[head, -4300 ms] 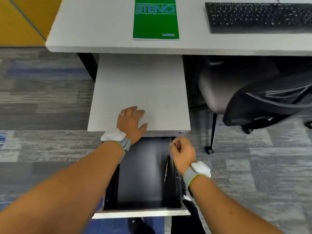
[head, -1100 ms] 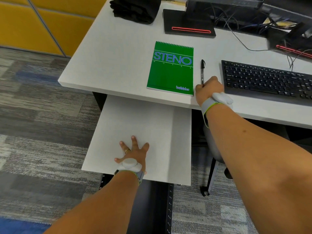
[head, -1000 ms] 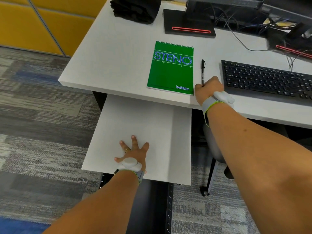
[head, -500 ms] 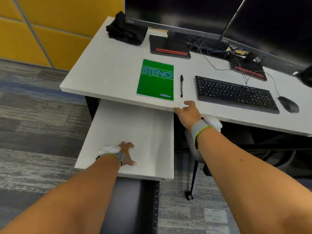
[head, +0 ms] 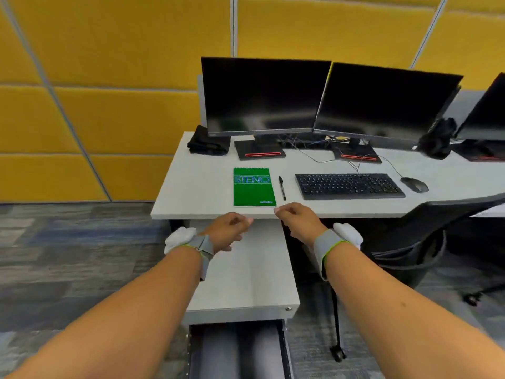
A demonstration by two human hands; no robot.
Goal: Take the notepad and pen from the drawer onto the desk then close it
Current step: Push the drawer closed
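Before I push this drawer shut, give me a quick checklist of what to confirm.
1. Notepad flat on the desk: ok.
2. Pen on the desk, beside the notepad, apart from it: ok.
3. Left hand empty: ok.
4. Right hand empty: ok.
5. Drawer shut: not ok, it stands open.
6. Drawer holding nothing else: cannot tell, only part of it shows.

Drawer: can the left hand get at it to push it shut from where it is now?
Probably yes. The drawer is open below the cabinet top, nothing blocks it, and the left hand is empty above that top; it only has to drop back down.
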